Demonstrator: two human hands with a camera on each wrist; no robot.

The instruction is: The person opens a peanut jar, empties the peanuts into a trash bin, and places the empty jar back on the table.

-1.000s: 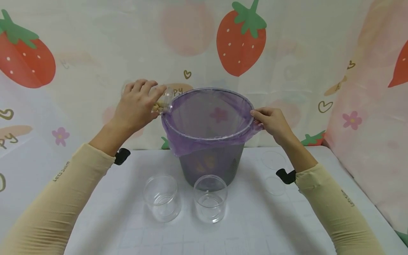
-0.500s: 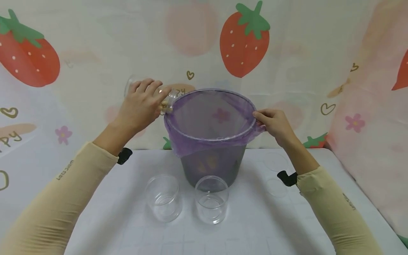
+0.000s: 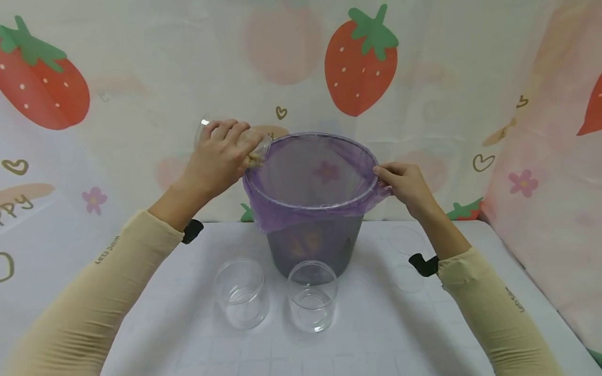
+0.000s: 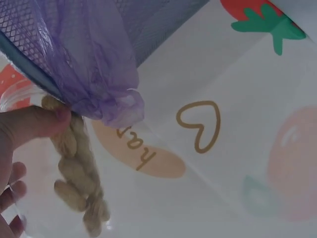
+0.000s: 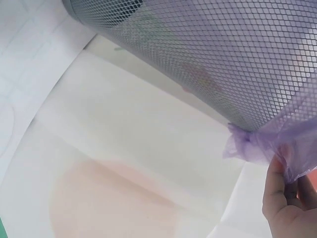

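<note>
**A:** What has the left hand (image 3: 217, 154) got?

**B:** A clear jar (image 3: 235, 142), tipped on its side with its mouth at the left rim of the mesh bin (image 3: 314, 243). The fingers are curled over the top of it. In the left wrist view the thumb presses the jar wall and pale peanuts (image 4: 77, 173) lie heaped inside, close to the mouth.

**A:** And the bin?

**B:** It stands upright on the white desk (image 3: 188, 334), toward the back, in front of a strawberry-print cloth (image 3: 141, 68). A purple bag (image 3: 282, 214) lines it and folds down over the rim. Something yellowish shows faintly through the mesh low down; I can't tell what it is.

**A:** The right hand (image 3: 403, 184)?

**B:** It's at the right side of the rim, fingers bent, pinching the folded-over edge of the bag. The right wrist view shows the purple film bunched between the fingertips (image 5: 277, 173), with the grey mesh wall just above.

**A:** Anything else on the desk?

**B:** Two empty clear jars, one at front left (image 3: 241, 293) and one just right of it (image 3: 312, 296), both upright and open, near the foot of the bin. They stand side by side, not touching. Two clear round lids (image 3: 405, 239) lie flat to the right of the bin.
</note>
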